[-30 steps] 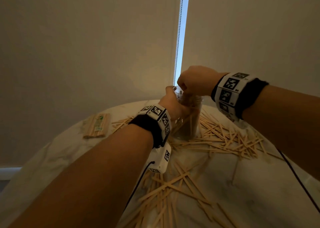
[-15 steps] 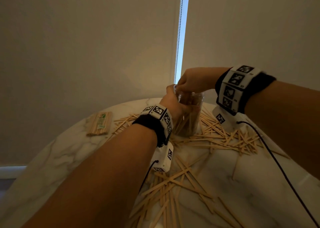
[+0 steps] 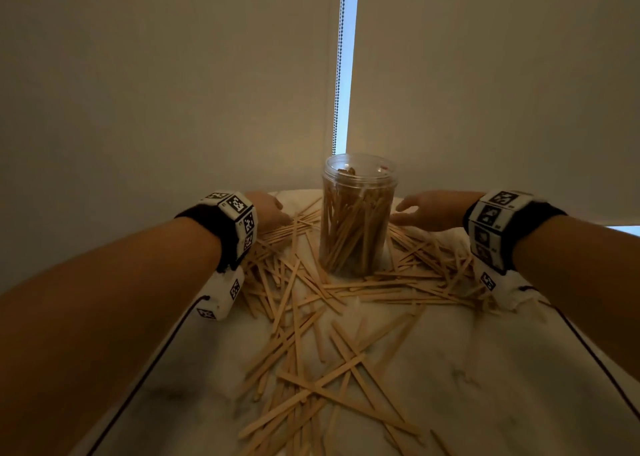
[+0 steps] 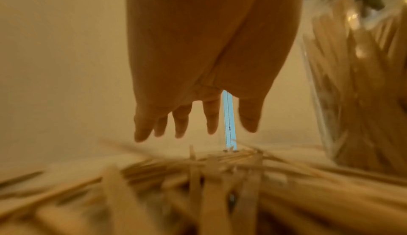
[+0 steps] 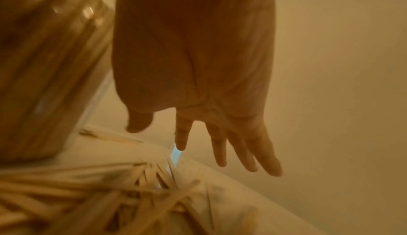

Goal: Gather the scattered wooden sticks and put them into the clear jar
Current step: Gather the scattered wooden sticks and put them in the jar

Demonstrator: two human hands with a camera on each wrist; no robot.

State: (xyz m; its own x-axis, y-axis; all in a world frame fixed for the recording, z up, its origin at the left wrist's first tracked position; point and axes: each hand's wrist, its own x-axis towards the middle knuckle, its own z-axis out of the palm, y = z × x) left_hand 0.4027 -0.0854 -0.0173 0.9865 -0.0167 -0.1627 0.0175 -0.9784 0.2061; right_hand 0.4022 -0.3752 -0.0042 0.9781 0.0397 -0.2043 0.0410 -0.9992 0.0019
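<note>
The clear jar (image 3: pixel 356 213) stands upright at the far middle of the marble table, packed with wooden sticks, lid off. Many loose wooden sticks (image 3: pixel 311 303) lie scattered around its base and toward me. My left hand (image 3: pixel 273 211) hovers low over the sticks left of the jar, fingers spread and empty (image 4: pixel 193 125). My right hand (image 3: pixel 422 209) reaches in from the right beside the jar, fingers straight and empty (image 5: pixel 220 144). The jar shows blurred at the edge of both wrist views (image 4: pixel 361 75) (image 5: pixel 44 68).
The round marble table (image 3: pixel 502 369) ends just behind the jar, with a roller blind and its bead chain (image 3: pixel 337 74) behind it. Wrist camera cables trail down both forearms. More sticks pile near the table's front (image 3: pixel 311 403).
Both hands have left the jar's mouth and dropped to the table, one each side of the jar, with fingers opened. The head view has tilted down and moved closer.
</note>
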